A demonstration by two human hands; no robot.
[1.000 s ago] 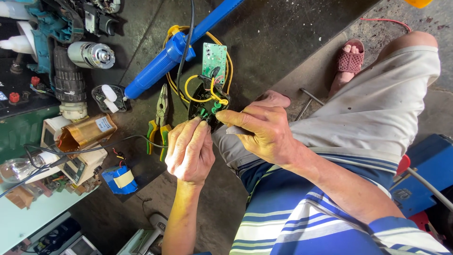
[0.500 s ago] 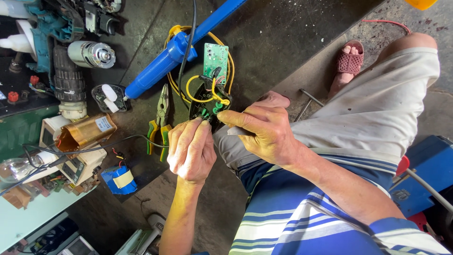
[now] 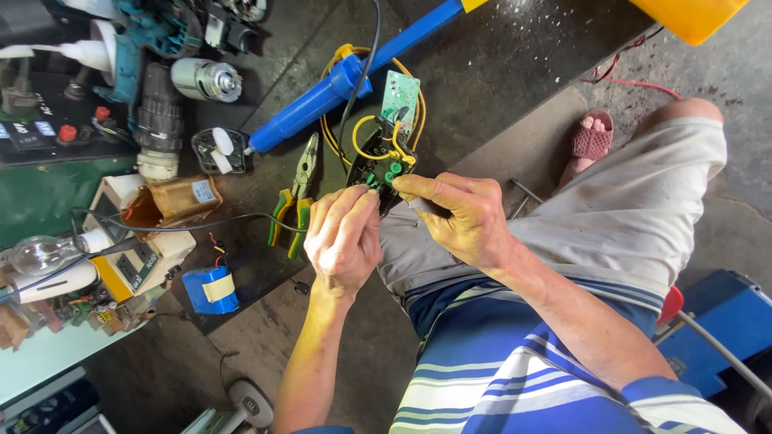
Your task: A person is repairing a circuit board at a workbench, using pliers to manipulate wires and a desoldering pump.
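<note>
My knee in pale worn shorts [image 3: 643, 217] fills the right of the frame, and I should brace against it so the work holds steady while I fiddle. Above it, the dark, scuffed bench top [image 3: 498, 72] carries a long smooth blue plastic tube [image 3: 346, 80] running from upper centre down to the left. At centre frame my right hand [image 3: 470, 221] pinches the lower edge of the black switch assembly [image 3: 378, 165], fingers closed on it; firm but light is best, since it looks like brittle plastic with stiff yellow wires [image 3: 362, 141] looped round it. My left hand [image 3: 344, 241] is curled nearly closed, fingertips pressed at its green terminals; whether they grip anything I cannot tell. A small flat green circuit board [image 3: 400, 90] stands just above, and green-and-yellow-handled pliers [image 3: 296, 197] lie to the left.
</note>
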